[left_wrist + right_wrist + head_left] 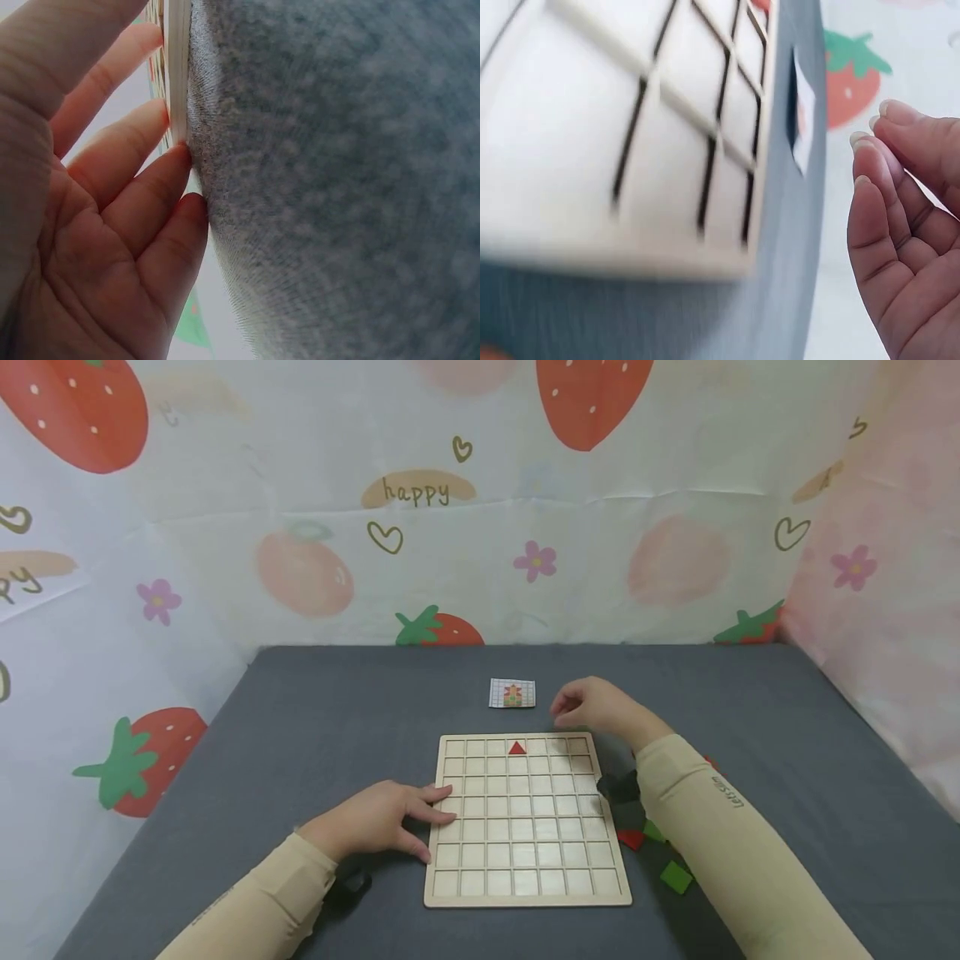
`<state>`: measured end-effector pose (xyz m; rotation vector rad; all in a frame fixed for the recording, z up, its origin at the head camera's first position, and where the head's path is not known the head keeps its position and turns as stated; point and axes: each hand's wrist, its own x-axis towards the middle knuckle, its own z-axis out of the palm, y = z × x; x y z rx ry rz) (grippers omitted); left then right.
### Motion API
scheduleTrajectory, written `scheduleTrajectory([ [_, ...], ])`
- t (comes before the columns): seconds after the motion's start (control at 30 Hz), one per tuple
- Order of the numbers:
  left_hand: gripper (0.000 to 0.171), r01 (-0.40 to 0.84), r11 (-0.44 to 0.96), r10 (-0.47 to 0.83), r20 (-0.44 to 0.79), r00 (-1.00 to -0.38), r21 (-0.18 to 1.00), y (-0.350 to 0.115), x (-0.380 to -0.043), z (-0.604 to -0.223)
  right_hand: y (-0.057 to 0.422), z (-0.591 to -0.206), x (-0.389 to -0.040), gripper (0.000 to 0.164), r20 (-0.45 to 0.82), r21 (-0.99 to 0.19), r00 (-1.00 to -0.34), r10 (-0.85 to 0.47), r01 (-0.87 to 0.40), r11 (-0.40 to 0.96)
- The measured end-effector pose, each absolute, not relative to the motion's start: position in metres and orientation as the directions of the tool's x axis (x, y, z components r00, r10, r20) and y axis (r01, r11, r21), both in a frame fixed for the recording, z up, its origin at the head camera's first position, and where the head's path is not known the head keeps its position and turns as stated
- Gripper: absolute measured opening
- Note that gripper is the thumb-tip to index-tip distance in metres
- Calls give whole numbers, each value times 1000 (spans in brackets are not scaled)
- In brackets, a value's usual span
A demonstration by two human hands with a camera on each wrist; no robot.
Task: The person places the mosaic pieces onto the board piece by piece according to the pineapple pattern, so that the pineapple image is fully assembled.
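Observation:
A light wooden grid board [525,883] lies flat on the dark grey table. One red triangle [517,748] sits in the fourth cell of its far row. My left hand [378,818] rests at the board's left edge, fingers spread. In the left wrist view the fingertips touch the board's side edge [178,82]. Beyond the far right corner hovers my right hand [600,703], beside a small pattern card [513,693]. Its thumb and fingers curve loosely toward each other in the right wrist view, with nothing visible between them.
Right of the board lie loose pieces, among them a red one [631,838] and a green square [677,877]; the right sleeve [720,827] partly covers this group. A strawberry-print cloth [450,568] hangs behind the table [360,710] and along its sides.

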<state>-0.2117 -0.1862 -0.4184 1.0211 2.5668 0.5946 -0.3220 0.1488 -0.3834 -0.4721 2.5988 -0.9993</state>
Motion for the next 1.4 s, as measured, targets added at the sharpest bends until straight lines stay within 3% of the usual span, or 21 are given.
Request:
scheduleTrajectory([
  [0.6, 62, 560, 661, 701, -143, -699, 499, -186, -210, -418, 245, -372, -307, 22, -203, -632, -922, -329, -133, 763],
  [1.4, 63, 566, 669, 699, -149, -700, 481, -185, -210, -417, 248, -397, -298, 17, -257, -548, -872, -417, -223, 806],
])
